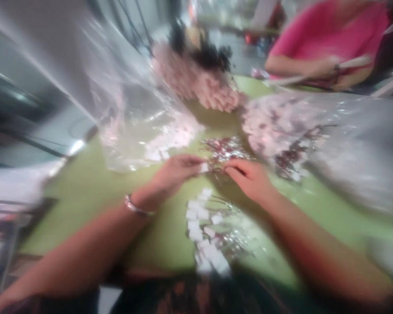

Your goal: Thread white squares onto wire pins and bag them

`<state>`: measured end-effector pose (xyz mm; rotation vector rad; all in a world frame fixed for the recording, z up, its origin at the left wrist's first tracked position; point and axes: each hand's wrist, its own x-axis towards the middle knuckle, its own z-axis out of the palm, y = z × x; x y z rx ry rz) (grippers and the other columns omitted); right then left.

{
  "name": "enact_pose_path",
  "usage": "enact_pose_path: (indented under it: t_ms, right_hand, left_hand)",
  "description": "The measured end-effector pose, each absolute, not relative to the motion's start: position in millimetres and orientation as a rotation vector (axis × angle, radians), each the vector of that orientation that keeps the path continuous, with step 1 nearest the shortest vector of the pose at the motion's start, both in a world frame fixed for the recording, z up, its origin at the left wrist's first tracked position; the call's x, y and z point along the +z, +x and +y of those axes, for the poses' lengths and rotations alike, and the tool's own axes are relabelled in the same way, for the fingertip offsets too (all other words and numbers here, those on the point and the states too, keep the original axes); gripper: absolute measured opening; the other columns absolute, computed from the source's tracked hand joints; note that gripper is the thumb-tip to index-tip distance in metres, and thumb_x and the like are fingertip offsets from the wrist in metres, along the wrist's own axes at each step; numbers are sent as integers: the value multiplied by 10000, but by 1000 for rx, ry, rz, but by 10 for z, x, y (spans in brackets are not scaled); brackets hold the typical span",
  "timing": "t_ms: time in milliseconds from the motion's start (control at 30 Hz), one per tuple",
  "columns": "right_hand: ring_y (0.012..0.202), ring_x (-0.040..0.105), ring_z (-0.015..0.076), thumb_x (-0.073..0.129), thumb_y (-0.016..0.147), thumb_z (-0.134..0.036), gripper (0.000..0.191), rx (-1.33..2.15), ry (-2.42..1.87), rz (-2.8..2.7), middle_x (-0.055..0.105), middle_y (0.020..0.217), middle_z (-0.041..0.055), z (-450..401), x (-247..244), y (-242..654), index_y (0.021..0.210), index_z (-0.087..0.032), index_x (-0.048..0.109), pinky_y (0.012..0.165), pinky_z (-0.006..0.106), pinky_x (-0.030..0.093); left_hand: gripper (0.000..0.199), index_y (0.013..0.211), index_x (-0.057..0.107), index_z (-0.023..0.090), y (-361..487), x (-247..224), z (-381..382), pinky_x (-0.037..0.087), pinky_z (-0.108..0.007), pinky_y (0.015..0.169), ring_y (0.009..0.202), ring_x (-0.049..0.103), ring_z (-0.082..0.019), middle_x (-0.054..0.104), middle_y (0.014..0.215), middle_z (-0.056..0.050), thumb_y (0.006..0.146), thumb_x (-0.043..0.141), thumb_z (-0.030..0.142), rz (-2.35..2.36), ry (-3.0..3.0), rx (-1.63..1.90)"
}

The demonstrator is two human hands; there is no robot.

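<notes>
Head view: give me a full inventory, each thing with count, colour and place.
Table: one, green, across the middle
Clear bag: one, colourless, left of centre
White bag: one, whitish, right
Pink pieces: many, pale pink, back middle and beside white bag
Dark mass: one, black, above back pink pieces
Tags: many, white, front
Strands: many, silver and red, mid-table
Held tag: one, white, mid-table
Co-worker: one, pink top, back right
Clutter: uncountable, mixed, left edge and back, blurred
Bracelet: one, pale, left wrist
Left hand: one, fingers pinching held tag
Right hand: one, beside strands

Glittery pile too blurry for detail, pink-shirted co-worker incomplete at the top edge.
</notes>
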<state>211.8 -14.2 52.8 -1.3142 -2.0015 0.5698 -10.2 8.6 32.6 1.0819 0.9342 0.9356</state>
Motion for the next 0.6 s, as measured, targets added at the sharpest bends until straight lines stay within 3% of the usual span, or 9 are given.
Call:
enact_pose_path:
  t_ms: [167,400,600]
  right_hand:
    - [727,604,136,513,896,-216,151,465,-1138,-2247,701,819,26,-232,506,2038,886,-189,661,675,259,432]
    - [555,464,92,519,867,-238,219,733,-1377,-2180,568,598,-40,-250,525,2002,659,-195,572,557,236,326]
    - [601,469,101,491,886,-279,253,1009,-1380,-2065,544,620,-40,-255,586,1998,658,-190,555,570,229,333]
  left_hand:
    - [250,878,743,176,-70,313,77,463,-228,650,653,589,-79,703,775,-12,649,815,245,922,1001,925]
    - [216,887,747,194,-95,282,60,457,-216,604,599,557,-65,697,766,-2,685,791,256,935,1107,917]
    - [193,906,753,214,-105,263,59,499,-240,665,645,594,-83,724,825,-16,726,760,282,947,1199,903]
